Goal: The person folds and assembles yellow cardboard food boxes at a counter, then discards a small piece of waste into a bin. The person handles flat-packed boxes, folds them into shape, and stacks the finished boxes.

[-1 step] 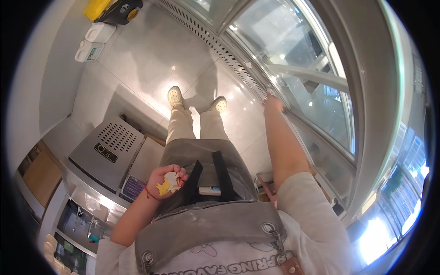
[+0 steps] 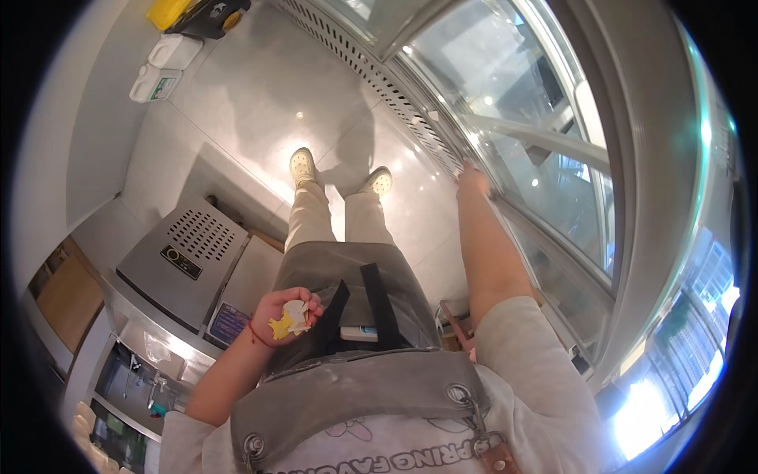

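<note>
Left hand [image 2: 288, 314], held against the grey apron [image 2: 347, 276] at waist height, closed around a small yellow star-shaped piece with white paper bits [image 2: 288, 319]. Right hand [image 2: 474, 180] extended to the glass display case [image 2: 521, 118]; its grip cannot be told. Case contents unclear.

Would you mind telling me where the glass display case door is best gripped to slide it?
Probably at the near metal frame edge of the glass display case door, coming from the aisle side, where the right hand rests. The pane is smooth and sloped; only the frame offers purchase.
</note>
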A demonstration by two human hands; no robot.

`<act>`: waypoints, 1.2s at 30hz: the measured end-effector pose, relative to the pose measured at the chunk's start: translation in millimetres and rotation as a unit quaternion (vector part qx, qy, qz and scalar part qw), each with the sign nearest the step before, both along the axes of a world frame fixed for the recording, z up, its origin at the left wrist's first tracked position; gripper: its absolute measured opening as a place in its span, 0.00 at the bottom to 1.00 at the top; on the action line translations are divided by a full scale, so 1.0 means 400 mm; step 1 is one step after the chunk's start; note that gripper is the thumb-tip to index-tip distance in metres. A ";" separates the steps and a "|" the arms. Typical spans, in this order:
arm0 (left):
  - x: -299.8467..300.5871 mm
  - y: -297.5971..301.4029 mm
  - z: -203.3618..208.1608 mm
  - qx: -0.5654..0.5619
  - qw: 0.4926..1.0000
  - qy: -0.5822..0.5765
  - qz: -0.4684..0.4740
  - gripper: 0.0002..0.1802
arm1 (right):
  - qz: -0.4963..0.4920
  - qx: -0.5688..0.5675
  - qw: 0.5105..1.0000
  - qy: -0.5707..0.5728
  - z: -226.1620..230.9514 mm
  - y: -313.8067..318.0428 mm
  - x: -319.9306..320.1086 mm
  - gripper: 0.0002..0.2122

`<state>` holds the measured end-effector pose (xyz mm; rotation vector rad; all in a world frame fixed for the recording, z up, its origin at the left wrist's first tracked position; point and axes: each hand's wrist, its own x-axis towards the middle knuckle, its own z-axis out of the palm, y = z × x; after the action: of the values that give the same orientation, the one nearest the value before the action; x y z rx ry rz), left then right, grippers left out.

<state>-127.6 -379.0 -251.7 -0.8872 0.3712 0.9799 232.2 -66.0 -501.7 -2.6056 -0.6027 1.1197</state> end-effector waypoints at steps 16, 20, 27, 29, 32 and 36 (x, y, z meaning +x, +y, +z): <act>-0.168 -0.063 -0.175 0.026 0.998 -0.059 0.021 0.14 | -0.171 0.080 0.972 -0.140 -0.119 0.095 -0.085 0.10; -0.189 -0.050 -0.193 0.019 0.996 -0.080 0.030 0.13 | -0.251 0.170 0.953 0.007 -0.114 0.116 -0.125 0.09; -0.213 -0.049 -0.204 0.031 0.997 -0.072 0.018 0.13 | -0.223 0.224 0.944 0.090 -0.111 0.132 -0.346 0.06; -0.217 -0.055 -0.207 0.030 0.996 -0.080 0.025 0.13 | -0.214 0.280 0.934 0.051 -0.120 0.134 -0.381 0.06; -0.225 -0.068 -0.207 0.020 0.995 -0.093 0.040 0.13 | -0.121 0.202 0.971 -0.052 -0.120 0.137 -0.390 0.08; -0.243 -0.086 -0.216 0.000 0.991 -0.119 0.063 0.13 | -0.060 0.218 0.972 -0.065 -0.109 0.138 -0.402 0.09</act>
<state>-224.6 -413.3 -338.2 -1.0246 0.1118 0.9763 71.5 -10.8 -545.5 -2.3055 -0.6263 0.6891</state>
